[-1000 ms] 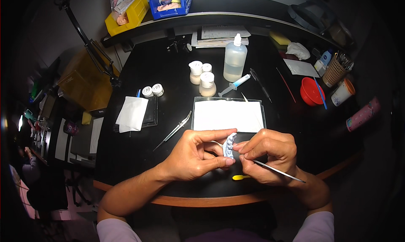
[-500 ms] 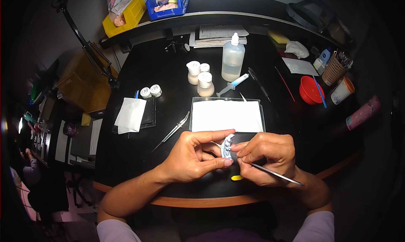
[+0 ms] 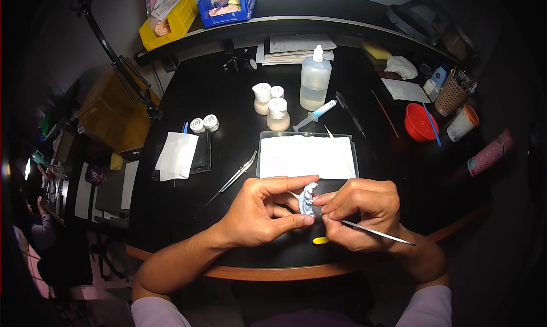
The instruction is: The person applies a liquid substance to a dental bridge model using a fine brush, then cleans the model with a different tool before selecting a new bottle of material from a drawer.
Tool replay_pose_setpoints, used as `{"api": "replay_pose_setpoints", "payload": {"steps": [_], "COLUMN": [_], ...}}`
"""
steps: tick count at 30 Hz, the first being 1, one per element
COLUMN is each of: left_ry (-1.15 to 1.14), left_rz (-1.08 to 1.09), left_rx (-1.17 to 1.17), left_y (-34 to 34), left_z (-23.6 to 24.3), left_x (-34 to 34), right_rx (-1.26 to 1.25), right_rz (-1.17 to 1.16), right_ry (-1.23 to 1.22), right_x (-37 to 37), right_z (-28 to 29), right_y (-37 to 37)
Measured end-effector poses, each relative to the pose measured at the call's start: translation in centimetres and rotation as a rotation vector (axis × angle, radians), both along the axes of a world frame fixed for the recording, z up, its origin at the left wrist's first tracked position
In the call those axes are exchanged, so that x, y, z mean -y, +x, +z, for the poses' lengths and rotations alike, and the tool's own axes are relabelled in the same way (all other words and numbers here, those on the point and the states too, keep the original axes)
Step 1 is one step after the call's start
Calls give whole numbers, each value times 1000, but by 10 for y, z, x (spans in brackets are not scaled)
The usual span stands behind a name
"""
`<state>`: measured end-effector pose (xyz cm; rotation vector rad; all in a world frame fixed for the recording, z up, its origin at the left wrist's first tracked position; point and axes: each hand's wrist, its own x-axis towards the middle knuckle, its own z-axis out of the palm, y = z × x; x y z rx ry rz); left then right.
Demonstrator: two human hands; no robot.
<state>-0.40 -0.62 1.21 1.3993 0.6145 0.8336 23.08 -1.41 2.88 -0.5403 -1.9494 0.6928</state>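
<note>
Between the thumb and fingers of my left hand [image 3: 263, 212] stands a pale blue-grey dental model [image 3: 306, 201], its row of teeth turned toward the right. My right hand [image 3: 364, 213] pinches a slim metal hand instrument [image 3: 379, 233] like a pen. The tool's rear end points down and right; its working tip is hidden by my fingers close to the model. Some right fingertips are at or very near the model's side; whether they touch, I cannot tell. Under my hands, a small yellow piece [image 3: 320, 241] lies on the black table.
A tray with white paper [image 3: 305, 156] lies just beyond my hands. Tweezers [image 3: 231, 178] rest to its left. Behind are white-capped jars [image 3: 278, 116], a syringe [image 3: 314, 116] and a clear bottle [image 3: 315, 82]. A red bowl [image 3: 419, 123] stands right, a folded white sheet [image 3: 176, 156] left.
The rear end of the metal instrument has shifted slightly right and down. The model and both hands have hardly moved.
</note>
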Motion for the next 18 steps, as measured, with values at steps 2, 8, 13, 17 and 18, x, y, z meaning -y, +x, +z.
{"api": "replay_pose_setpoints", "payload": {"steps": [2,8,13,17,18], "left_ry": [13,25,14,20,23], "left_rz": [10,17,26,24,20], "left_rx": [2,-9,-25,-31,-41], "left_y": [1,1,0,-1,-2], "left_z": [1,1,1,2,1], "left_x": [0,0,0,1,1], "right_rx": [7,9,-6,-2,0], "right_rz": [-17,-9,19,-13,2], "right_ry": [2,10,3,-4,-3], "right_x": [0,0,-1,1,1], "right_z": [0,-1,-1,-1,-1], "right_y": [0,-1,-3,-4,-4]}}
